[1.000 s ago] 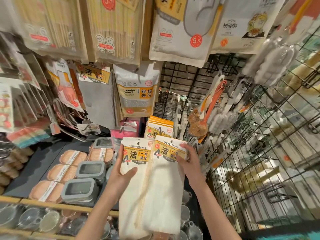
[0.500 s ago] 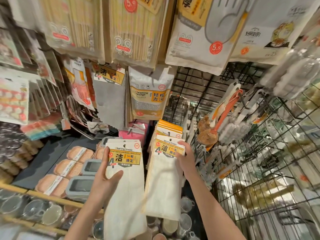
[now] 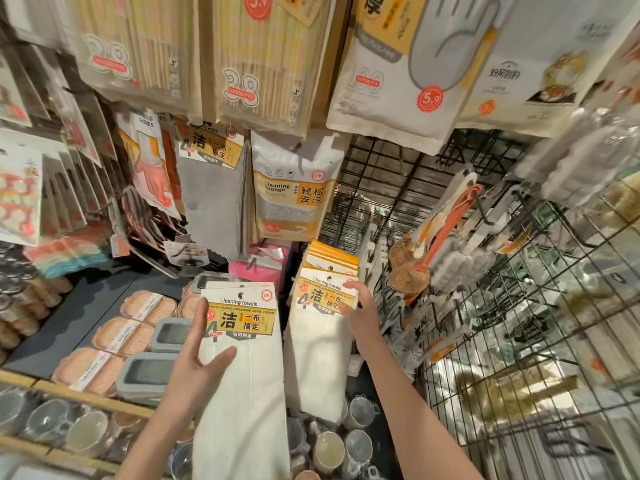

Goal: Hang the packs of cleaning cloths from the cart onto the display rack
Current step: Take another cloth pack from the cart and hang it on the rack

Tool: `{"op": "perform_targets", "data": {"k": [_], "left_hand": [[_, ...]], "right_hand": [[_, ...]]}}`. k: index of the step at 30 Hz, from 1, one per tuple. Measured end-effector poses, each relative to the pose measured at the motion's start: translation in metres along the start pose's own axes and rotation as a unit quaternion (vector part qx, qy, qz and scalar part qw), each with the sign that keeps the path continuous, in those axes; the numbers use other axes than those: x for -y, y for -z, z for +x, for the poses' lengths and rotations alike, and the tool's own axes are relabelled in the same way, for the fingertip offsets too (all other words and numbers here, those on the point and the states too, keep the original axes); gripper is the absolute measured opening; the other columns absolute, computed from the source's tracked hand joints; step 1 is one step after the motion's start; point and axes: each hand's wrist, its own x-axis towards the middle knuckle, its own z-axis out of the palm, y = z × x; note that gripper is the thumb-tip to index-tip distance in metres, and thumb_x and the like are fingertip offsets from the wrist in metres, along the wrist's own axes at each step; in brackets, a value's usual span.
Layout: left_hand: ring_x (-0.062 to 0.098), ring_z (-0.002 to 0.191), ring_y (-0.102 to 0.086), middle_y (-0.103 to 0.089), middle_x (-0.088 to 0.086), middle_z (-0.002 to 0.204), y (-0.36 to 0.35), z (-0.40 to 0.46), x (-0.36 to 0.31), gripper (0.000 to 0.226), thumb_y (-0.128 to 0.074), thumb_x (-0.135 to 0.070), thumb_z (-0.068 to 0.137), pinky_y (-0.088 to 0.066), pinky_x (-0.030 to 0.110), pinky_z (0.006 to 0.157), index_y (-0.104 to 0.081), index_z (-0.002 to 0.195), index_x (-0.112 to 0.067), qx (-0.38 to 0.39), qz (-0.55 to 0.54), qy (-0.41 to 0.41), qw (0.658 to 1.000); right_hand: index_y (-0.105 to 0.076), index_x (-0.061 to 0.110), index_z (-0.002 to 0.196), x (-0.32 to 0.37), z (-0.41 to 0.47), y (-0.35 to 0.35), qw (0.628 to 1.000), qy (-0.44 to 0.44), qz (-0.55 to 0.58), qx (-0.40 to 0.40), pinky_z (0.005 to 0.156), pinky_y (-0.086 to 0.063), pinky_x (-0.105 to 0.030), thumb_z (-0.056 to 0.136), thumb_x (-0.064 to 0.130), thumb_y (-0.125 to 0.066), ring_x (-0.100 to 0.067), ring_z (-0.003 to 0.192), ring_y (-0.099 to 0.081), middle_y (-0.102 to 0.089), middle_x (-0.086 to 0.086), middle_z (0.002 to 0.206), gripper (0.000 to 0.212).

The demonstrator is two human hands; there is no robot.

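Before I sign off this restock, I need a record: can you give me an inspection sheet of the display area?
Surface: black wire rack, partly bare.
Job's things: one cleaning towels pack in the left hand; another pack at the hung stack, right hand on it.
Clutter: sponge packs, brushes, cups below.
Grippers: both hold packs.
Cables: nothing seen.
Surroundings: wire cart at right.

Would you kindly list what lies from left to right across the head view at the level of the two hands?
Wrapped sponges on the shelf → grey lidded boxes → left hand → held cloth pack → cloth pack at the hook → right hand → wire rack.
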Motion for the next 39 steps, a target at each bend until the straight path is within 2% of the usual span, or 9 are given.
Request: {"op": "perform_targets", "data": {"k": [7,15,20,24,27,31,33,37,39], "left_hand": [[-0.003,0.132,-0.024,-0.026,-0.030,0.143,0.000,-0.001,0.005,0.089,-0.065,-0.001,0.087,-0.027,0.030,0.105,-0.020,0.144,-0.052,0.007,-0.006,0.005,1.000],[-0.001,0.133,-0.025,-0.026,-0.029,0.144,0.000,-0.003,0.002,0.089,-0.065,-0.001,0.087,-0.029,0.032,0.104,-0.020,0.143,-0.053,0.007,-0.017,0.010,1.000],[0.000,0.130,-0.029,-0.032,-0.027,0.140,-0.005,-0.009,-0.006,0.086,-0.062,0.002,0.088,-0.029,0.027,0.100,-0.024,0.144,-0.050,0.004,-0.045,0.015,0.999],[0.000,0.133,-0.028,-0.031,-0.029,0.142,-0.002,-0.008,-0.006,0.087,-0.063,0.002,0.087,-0.028,0.027,0.101,-0.025,0.143,-0.052,0.003,-0.042,0.010,0.999],[-0.005,0.132,-0.025,-0.029,-0.040,0.135,-0.002,-0.007,-0.006,0.087,-0.065,-0.002,0.087,-0.026,0.026,0.104,-0.023,0.143,-0.053,0.010,-0.025,-0.001,1.000],[-0.032,0.115,-0.029,-0.031,-0.058,0.120,-0.003,-0.008,-0.008,0.087,-0.066,-0.003,0.086,-0.024,0.025,0.107,-0.022,0.145,-0.048,0.020,-0.015,0.001,1.000],[-0.039,0.107,-0.028,-0.032,-0.054,0.122,-0.004,-0.010,-0.009,0.087,-0.066,-0.002,0.086,-0.024,0.024,0.106,-0.022,0.146,-0.047,0.017,-0.018,0.001,1.000],[-0.015,0.124,-0.032,-0.032,-0.049,0.124,-0.006,-0.014,-0.012,0.088,-0.065,-0.001,0.086,-0.024,0.022,0.104,-0.020,0.144,-0.049,0.004,-0.030,-0.013,0.999],[-0.019,0.120,-0.037,-0.036,-0.055,0.118,-0.008,-0.015,-0.012,0.089,-0.065,-0.001,0.086,-0.026,0.024,0.104,-0.018,0.143,-0.049,0.007,-0.032,-0.022,0.999]], "right_hand": [[-0.058,0.003,0.106,-0.014,-0.006,-0.002,0.996,-0.054,0.055,-0.034,0.067,-0.042,-0.002,0.082,-0.016,-0.049,-0.013,0.111,-0.044,-0.046,0.002,0.121,0.031],[-0.058,0.001,0.116,-0.010,0.015,-0.006,0.999,-0.043,-0.030,-0.001,0.084,-0.036,-0.011,0.081,-0.016,-0.045,-0.021,0.127,-0.041,-0.049,-0.005,0.125,0.040],[-0.054,0.001,0.121,-0.007,0.024,-0.005,0.998,-0.047,-0.035,0.006,0.059,-0.043,-0.013,0.084,-0.017,-0.046,-0.025,0.100,-0.052,-0.045,-0.012,0.136,0.042],[-0.054,0.005,0.123,-0.009,0.036,-0.005,0.996,-0.050,-0.069,0.015,0.059,-0.042,-0.011,0.083,-0.013,-0.056,-0.024,0.104,-0.049,-0.042,-0.017,0.137,0.043],[-0.056,0.026,0.118,-0.011,0.039,-0.006,0.992,-0.091,-0.083,0.020,0.070,-0.044,-0.011,0.083,-0.001,-0.064,-0.027,0.115,-0.044,-0.029,-0.017,0.142,0.045],[-0.049,0.020,0.133,-0.003,0.029,-0.001,0.988,-0.113,-0.093,0.043,0.106,-0.029,-0.029,0.087,0.008,-0.065,-0.027,0.140,-0.019,-0.012,-0.013,0.148,0.051],[-0.046,0.021,0.137,0.004,0.019,0.001,0.987,-0.126,-0.087,0.042,0.106,-0.027,-0.027,0.087,0.012,-0.066,-0.024,0.142,-0.014,-0.003,-0.009,0.151,0.055],[-0.048,0.026,0.133,0.019,-0.010,0.001,0.992,-0.105,-0.058,0.033,0.103,-0.027,-0.028,0.087,0.014,-0.064,-0.019,0.141,-0.014,-0.003,-0.003,0.152,0.050],[-0.047,0.026,0.132,0.025,-0.028,-0.001,0.995,-0.060,-0.063,0.044,0.102,-0.024,-0.025,0.089,0.013,-0.062,-0.016,0.142,-0.012,-0.008,-0.001,0.151,0.047]]}}
